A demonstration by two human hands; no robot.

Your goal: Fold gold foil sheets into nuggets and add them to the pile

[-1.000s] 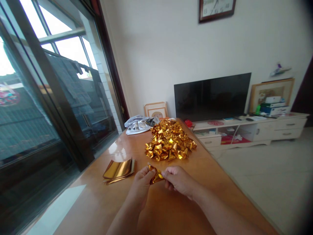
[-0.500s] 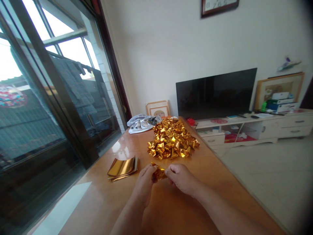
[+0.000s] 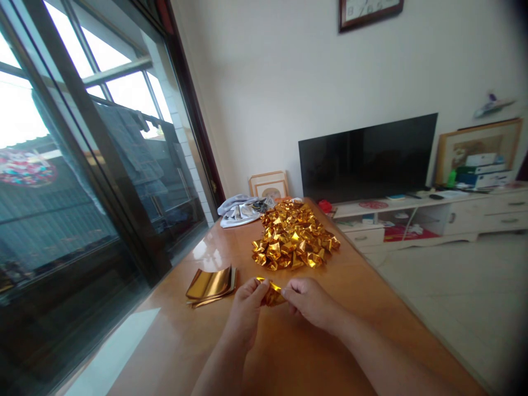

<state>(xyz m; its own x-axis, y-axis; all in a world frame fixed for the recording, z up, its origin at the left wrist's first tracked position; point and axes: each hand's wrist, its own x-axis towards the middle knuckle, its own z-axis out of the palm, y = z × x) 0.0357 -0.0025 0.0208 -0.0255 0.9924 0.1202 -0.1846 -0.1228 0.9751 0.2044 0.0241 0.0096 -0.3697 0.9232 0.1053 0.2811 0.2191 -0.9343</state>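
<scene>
One piece of gold foil (image 3: 274, 297) held between two hands, just in front of the seated-side pile and low over the worktop (image 3: 350, 319). Left hand (image 3: 248, 297) closed on its left end, thumb on top; right hand (image 3: 309, 298) pinching the right end. Whether the foil's underside touches the wood, cannot tell.

Risks, as judged: foil looks thin, so a hard outward pull from both ends could split it, or a heavy thumb crush its shape. A slick surface might slide from the right fingertips. Loose folded pieces (image 3: 295, 239) lie heaped near the knuckles; a careless forward push could scatter some, and those along the heap's right side sit nearest the edge. Stack of gold sheets (image 3: 209, 284), left of the left hand, is curled and uneven; a sleeve or elbow brush could fan it out.

Containers: white cabinet (image 3: 467, 217) beyond, with an open compartment holding something red (image 3: 406, 233); stacked boxes (image 3: 480, 177) on top, contents hidden. Pale bundle (image 3: 240, 212) at the far end may be a bag; too small to be sure.
</scene>
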